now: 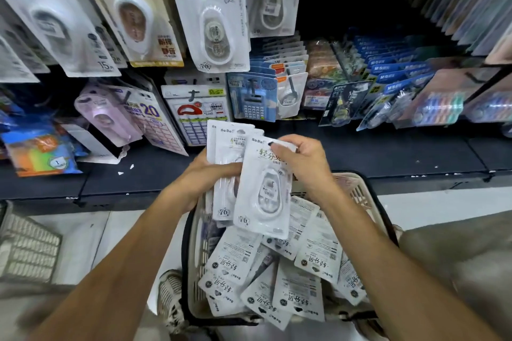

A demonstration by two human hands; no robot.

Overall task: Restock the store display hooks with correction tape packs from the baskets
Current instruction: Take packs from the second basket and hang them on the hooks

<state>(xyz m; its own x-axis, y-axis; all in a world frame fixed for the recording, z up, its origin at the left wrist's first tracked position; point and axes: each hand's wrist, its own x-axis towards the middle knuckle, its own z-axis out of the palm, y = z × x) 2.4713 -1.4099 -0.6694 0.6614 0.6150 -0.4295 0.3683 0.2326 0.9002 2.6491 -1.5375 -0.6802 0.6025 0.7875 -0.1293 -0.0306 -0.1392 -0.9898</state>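
Note:
My left hand [206, 171] grips a small stack of white correction tape packs [225, 152] held upright above the basket. My right hand [300, 160] pinches the top of the front pack [263, 188], which overlaps that stack. Below them a beige basket [363, 194] holds several more white packs [299, 285] lying loose, mostly face down. A matching pack [213, 14] hangs on a display hook straight above my hands, with other tape packs [133, 14] hanging to its left.
A dark shelf ledge [388, 155] runs across behind the basket. Calculators [252, 99], stickers and blue-carded stationery [393, 75] hang on lower hooks. A second, white basket [27, 249] sits on the floor at the left. My shoe [170, 293] is beside the beige basket.

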